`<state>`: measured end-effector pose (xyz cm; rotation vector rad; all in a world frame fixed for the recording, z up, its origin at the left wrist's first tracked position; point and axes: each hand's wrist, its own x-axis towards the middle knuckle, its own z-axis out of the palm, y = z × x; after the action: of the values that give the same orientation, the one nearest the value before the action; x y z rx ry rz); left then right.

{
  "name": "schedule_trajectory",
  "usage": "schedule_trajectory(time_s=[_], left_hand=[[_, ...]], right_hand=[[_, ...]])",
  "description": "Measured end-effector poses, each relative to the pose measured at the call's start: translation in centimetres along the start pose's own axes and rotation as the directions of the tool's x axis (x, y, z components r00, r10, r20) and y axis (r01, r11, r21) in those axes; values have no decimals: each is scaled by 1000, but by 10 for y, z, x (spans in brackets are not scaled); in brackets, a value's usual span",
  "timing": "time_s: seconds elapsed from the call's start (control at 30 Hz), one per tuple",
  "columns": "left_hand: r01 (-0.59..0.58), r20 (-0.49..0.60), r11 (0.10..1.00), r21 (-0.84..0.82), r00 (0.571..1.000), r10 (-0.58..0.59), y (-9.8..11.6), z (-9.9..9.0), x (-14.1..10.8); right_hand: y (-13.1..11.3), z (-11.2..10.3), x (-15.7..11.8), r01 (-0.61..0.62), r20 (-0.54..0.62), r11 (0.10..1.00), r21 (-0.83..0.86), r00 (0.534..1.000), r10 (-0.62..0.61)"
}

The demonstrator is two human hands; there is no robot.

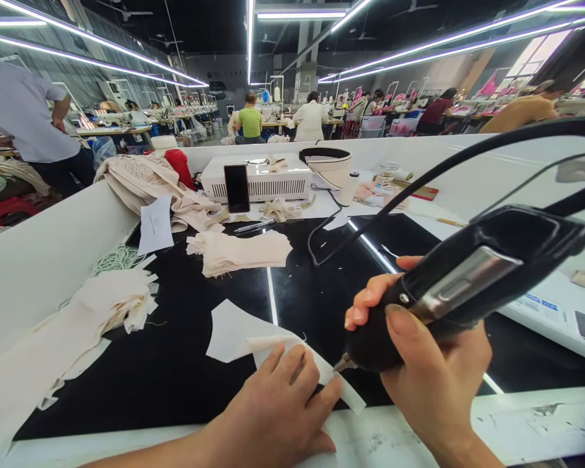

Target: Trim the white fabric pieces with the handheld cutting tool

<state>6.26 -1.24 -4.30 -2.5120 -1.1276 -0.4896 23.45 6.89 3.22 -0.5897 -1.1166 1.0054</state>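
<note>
A black handheld power tool [468,273] with a silver panel is gripped in my right hand [433,364], fingers wrapped round its body. The tool's metal tip points down-left and meets the edge of a pale fabric piece [231,331]. My left hand [277,403] lies on that fabric, fingers spread and bent, pressing it on the black tabletop [175,383]. Part of the fabric is folded over near my fingertips. What lies under the left palm is hidden.
Stacked pale pieces sit at the left [78,325] and mid-table [244,250]. Behind are a phone [236,188], a white box [283,177] and a round container [331,170]. A black cable [400,205] arches over the right side. People sit further back.
</note>
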Motion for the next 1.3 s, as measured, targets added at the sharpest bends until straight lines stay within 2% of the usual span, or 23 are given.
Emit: schedule_trajectory(time_s=[0.2,0.4,0.6,0.83,1.03,1.3], left_hand=[[-12,-12,1000,-12,1000,12,-2,0,-2],[-21,-32,999,-34,999,20,-2,4,-6],[-23,-60,1000,-2,998,23,-1,6,-7],[-12,-83,1000,-11,997,11,0,6,-7],[-27,-82,1000,11,996,28,2,9,-11],[-18,-120,1000,20,993,20,10,5,-5]], right_hand=[[6,6,3,16,5,997,75,1000,-17],[9,6,2,-32,38,998,55,999,29],[11,13,6,-4,8,996,90,1000,4],[15,13,4,-22,54,998,55,998,19],[14,15,6,2,32,997,76,999,-5],[14,17,6,-4,62,995,97,998,-2]])
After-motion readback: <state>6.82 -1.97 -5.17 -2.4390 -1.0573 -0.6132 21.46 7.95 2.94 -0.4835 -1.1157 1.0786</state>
